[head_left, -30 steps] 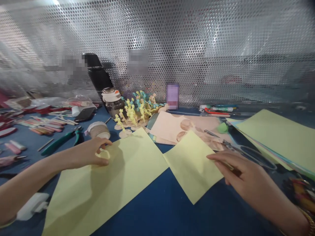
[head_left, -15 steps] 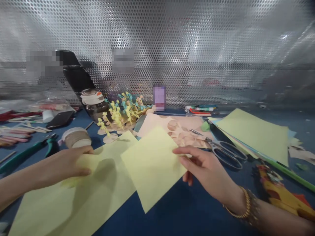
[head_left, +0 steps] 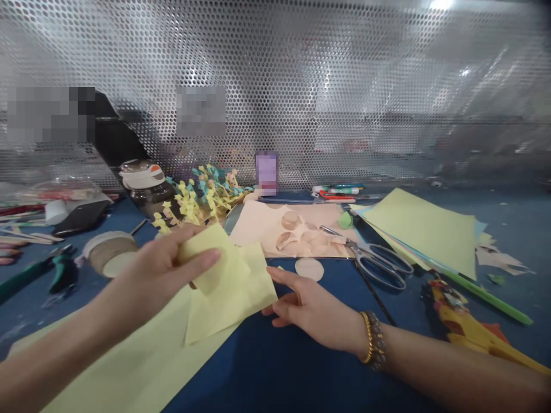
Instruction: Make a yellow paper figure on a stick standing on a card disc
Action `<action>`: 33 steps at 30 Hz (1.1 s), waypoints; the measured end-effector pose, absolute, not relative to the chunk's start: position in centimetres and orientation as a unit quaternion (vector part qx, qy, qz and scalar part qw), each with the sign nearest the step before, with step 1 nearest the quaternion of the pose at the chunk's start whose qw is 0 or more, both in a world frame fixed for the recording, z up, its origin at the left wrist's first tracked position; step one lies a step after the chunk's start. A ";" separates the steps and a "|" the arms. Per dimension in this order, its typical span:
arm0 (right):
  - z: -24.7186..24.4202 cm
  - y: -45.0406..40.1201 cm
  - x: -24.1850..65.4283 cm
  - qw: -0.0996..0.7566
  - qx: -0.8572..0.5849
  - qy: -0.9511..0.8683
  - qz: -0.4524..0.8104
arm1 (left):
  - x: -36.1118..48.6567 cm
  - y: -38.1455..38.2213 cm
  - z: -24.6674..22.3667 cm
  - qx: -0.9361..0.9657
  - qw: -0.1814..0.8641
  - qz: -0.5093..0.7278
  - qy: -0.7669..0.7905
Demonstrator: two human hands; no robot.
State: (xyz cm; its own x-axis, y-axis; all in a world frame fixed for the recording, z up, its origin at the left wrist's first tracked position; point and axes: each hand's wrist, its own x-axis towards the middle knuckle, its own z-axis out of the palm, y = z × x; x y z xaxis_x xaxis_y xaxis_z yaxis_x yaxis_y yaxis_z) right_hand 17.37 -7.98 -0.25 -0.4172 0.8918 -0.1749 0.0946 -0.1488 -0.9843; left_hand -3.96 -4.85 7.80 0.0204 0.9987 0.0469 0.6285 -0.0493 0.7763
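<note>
The two yellow papers have come together. A moment ago the right hand [head_left: 312, 312] held the yellow square [head_left: 230, 315] out by one edge, and the left hand [head_left: 167, 264] was away on the other side. Now the small yellow paper [head_left: 215, 252] is pinched between the left thumb and fingers, and it lies over the square. The square is left of the scissors [head_left: 359, 252] and closer to the person, above the big yellow sheet [head_left: 129, 355], which is also left of the scissors. The right hand is at the square's right edge, with its pointing finger stretched out and the others bent. I cannot tell if it is gripping the paper or just touching it. It seems the left hand now does most of the holding, maybe of both papers. With the square moved over, a pale round piece [head_left: 309, 268] shows just left of the scissors. The pink paper [head_left: 253, 221] is left of the scissors too, with their blades over its right end.
</note>
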 end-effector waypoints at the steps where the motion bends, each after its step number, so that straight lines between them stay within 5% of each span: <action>1: -0.2 -8.0 17.6 0.324 -0.439 -0.573 0.611 | -3.3 -4.7 7.2 0.656 0.311 0.303 0.617; 10: 0.6 -9.1 20.7 0.403 -0.483 -0.620 0.469 | 2.1 -4.3 3.7 0.623 0.503 0.321 0.506; 17: -0.5 -9.8 22.3 0.358 -0.508 -0.647 0.442 | 4.0 -4.6 1.0 0.569 0.593 0.323 0.470; 33: -0.8 -9.8 22.1 0.366 -0.483 -0.743 0.283 | 4.3 -4.9 -0.8 0.505 0.632 0.368 0.458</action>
State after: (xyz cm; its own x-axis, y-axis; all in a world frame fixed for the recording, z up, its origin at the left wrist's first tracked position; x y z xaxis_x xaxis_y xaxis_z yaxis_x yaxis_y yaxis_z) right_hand 22.14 -9.76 -0.81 -0.2648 0.9255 0.2706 0.5107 0.3727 -0.7748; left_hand 4.28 -4.95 -0.83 0.3091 0.9282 -0.2072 -0.0019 0.2185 0.9758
